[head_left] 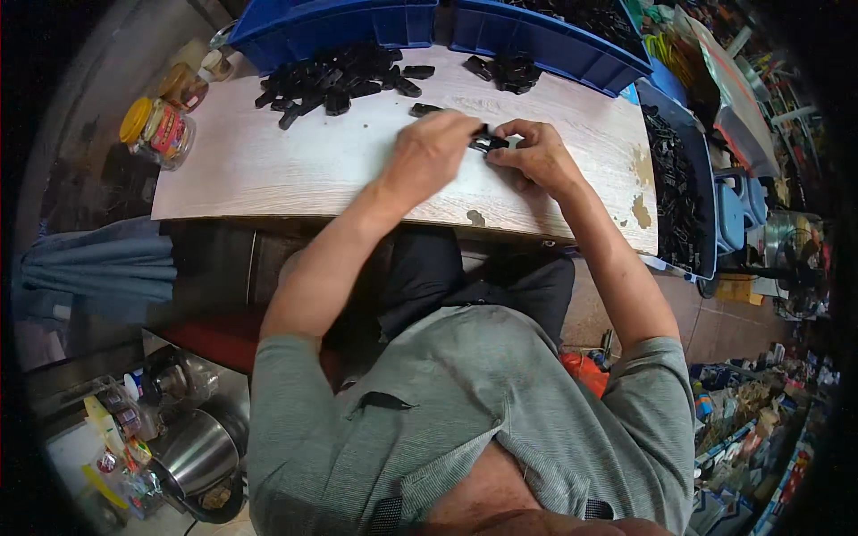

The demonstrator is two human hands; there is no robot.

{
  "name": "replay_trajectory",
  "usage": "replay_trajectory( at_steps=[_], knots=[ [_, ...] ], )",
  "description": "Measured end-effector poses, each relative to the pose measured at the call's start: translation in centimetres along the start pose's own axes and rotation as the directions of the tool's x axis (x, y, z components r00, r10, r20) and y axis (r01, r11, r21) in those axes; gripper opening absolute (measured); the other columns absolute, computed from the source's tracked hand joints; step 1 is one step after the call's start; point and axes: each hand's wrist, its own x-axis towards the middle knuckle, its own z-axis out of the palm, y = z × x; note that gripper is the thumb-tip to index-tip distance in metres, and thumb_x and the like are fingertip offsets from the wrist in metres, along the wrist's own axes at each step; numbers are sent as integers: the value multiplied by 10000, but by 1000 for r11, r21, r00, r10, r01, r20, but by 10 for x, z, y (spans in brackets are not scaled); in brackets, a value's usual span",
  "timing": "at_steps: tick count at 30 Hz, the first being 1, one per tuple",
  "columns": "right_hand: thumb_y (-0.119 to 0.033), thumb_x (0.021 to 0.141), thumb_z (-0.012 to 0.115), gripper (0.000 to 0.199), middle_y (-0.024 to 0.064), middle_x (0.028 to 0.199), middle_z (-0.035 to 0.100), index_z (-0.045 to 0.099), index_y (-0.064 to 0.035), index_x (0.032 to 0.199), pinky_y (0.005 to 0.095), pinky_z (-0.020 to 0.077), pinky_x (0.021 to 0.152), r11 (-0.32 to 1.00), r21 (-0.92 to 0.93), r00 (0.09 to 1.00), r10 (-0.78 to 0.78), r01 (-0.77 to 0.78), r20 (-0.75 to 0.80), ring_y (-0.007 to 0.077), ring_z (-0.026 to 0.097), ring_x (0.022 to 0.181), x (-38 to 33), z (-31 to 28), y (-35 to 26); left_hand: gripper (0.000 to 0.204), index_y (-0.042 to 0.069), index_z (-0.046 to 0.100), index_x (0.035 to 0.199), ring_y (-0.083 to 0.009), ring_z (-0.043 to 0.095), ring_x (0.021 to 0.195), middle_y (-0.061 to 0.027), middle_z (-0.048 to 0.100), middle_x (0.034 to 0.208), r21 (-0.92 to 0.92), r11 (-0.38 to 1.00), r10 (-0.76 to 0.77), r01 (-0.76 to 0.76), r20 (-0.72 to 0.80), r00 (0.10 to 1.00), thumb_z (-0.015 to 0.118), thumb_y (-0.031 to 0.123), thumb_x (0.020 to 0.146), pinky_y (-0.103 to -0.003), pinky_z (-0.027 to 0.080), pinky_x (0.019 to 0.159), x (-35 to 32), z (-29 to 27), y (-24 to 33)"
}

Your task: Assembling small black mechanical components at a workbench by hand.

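Over the middle of the pale wood-grain table [295, 170], my two hands meet around a small, glossy black plastic part [488, 141]. My right hand [543, 159] pinches it between thumb and fingers. From the other side my left hand [431, 152] reaches over with curled fingers at the part's edge; its fingertips are mostly hidden, and what they hold I cannot make out. Another black plastic piece [425, 110] lies just beyond my left hand. Farther back are a large heap of similar black pieces [338, 79] on the left and a smaller heap [513, 73] on the right.
Two blue bins [340, 25] [554, 43] line the table's far edge. At the right edge stands a blue-grey crate [706, 179] full of black parts. Jars, one with a yellow lid [136, 121], stand at the left end. Blue cloth [98, 263] hangs at the left.
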Motion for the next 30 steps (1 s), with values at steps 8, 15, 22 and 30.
replay_trajectory(
  at_steps=[8, 15, 22, 30],
  knots=[
    [-118, 827, 806, 295, 27, 684, 625, 711, -29, 1091, 273, 408, 428, 998, -63, 999, -13, 10, -41, 107, 531, 481, 0, -4, 3, 244, 6, 717, 1144, -331, 729, 906, -169, 715, 1082, -91, 995, 65, -49, 191, 979, 655, -1, 909, -383, 613, 784, 21, 15, 5],
    [-100, 830, 801, 298, 25, 661, 619, 706, -6, 1097, 276, 392, 417, 999, -42, 999, -10, 8, -51, 103, 525, 472, 2, -2, 3, 304, 9, 714, 1162, -318, 728, 907, -148, 712, 1081, -212, 976, 58, -51, 28, 998, 682, -34, 863, -384, 611, 784, 11, 19, 1],
    [-104, 820, 810, 299, 23, 649, 612, 712, -12, 1088, 279, 404, 415, 992, -116, 997, -57, 51, -52, 103, 529, 474, 0, -3, 3, 333, 25, 684, 1200, -308, 714, 924, -121, 699, 1084, -115, 988, 116, -101, 127, 985, 648, -27, 872, -390, 598, 789, 9, 19, 8],
    [-96, 805, 816, 324, 30, 643, 611, 705, -4, 1095, 269, 403, 408, 994, -85, 997, -67, 64, -31, 107, 538, 462, -1, -2, 2, 324, 53, 679, 1212, -312, 683, 1037, -110, 704, 1142, 63, 992, 101, -113, 168, 981, 636, 14, 893, -410, 569, 878, 0, 14, 18]
  ],
)
